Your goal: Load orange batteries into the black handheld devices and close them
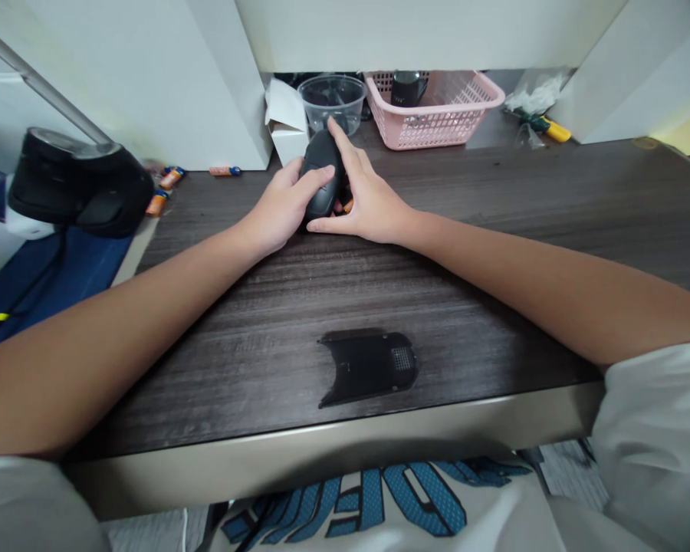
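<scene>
Both hands hold a black computer mouse (322, 178) tilted up above the dark wood table. My left hand (284, 198) grips its left side, with the thumb across the mouse. On the other side, my right hand (371, 192) has its fingers around the top and bottom ends. Part of an orange battery (348, 206) shows between the mouse and my right palm. A black curved cover (371, 366) with a small grid patch lies flat close to the front edge of the table.
Behind the hands stand a white box (290, 142), a clear plastic tub (334, 96) and a pink basket (425, 126) holding a dark mug (407, 88). Orange batteries (225, 171) lie at the back left, near a black device (77, 184). A yellow-handled tool (555, 130) lies back right.
</scene>
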Available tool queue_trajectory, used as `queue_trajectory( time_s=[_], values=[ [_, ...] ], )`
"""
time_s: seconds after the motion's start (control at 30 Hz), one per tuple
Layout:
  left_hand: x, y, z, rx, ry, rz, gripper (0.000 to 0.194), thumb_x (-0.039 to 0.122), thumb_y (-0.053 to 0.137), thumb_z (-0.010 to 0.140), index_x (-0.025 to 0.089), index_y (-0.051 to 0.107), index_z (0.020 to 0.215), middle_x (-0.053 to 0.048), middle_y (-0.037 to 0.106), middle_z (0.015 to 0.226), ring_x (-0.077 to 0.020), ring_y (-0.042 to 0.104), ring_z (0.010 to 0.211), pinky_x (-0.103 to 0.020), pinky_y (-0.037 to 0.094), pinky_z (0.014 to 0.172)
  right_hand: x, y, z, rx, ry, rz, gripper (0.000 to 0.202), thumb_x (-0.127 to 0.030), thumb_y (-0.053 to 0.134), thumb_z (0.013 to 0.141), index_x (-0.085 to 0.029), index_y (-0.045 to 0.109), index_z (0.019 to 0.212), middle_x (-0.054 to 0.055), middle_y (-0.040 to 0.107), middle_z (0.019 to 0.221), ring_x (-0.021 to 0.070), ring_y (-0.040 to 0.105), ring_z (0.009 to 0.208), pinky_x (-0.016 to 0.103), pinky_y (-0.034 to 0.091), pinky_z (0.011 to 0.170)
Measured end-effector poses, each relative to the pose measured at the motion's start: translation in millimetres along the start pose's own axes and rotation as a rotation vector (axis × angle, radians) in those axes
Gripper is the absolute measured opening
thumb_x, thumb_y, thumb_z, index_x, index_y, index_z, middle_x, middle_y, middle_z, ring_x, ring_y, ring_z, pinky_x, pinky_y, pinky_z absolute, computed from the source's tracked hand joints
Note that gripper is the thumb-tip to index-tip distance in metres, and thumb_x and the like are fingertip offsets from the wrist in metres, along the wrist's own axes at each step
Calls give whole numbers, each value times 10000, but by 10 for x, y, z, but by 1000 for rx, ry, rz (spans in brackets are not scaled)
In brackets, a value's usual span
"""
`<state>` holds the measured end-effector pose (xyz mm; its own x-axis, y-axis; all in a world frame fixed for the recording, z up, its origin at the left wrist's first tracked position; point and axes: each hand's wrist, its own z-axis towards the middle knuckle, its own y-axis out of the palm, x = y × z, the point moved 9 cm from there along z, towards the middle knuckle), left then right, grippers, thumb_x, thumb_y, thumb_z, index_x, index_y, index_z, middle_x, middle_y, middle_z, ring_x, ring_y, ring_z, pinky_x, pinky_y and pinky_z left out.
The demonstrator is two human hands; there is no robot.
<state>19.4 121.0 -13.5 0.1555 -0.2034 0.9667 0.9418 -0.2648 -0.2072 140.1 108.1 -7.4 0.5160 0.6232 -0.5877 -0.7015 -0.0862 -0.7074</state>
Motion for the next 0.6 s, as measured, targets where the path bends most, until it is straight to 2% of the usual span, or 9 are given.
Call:
queue_trajectory(
  time_s=[0.13,0.27,0.37,0.6],
  values=[
    [11,2,-9,5,-5,3,314,568,690,968,274,657,1072,-51,780,907,-272,782,937,-439,662,835,2,-15,-3,14,17,30,1506,-620,908,771,-376,-213,1747,139,205,1821,435,357,1632,646,409,1297],
    [23,10,-8,1,20,-4,317,579,693,958,280,665,1058,-58,783,907,-294,787,968,-461,658,843,1,-14,-11,6,45,51,1518,-601,911,762,-380,-226,1743,131,217,1814,419,396,1617,620,429,1290],
    [21,12,-4,-3,29,9,341,611,685,954,288,663,1062,-60,783,902,-300,789,989,-453,657,836,-7,-16,-13,1,50,49,1518,-593,910,763,-383,-231,1742,123,213,1817,423,369,1632,629,413,1300],
    [60,21,-26,-1,26,-18,298,563,711,941,283,659,1030,-54,776,896,-283,781,891,-466,649,825,-6,-22,-5,5,47,50,1516,-606,920,748,-399,-199,1749,114,228,1815,432,363,1627,657,412,1293]
  ],
)
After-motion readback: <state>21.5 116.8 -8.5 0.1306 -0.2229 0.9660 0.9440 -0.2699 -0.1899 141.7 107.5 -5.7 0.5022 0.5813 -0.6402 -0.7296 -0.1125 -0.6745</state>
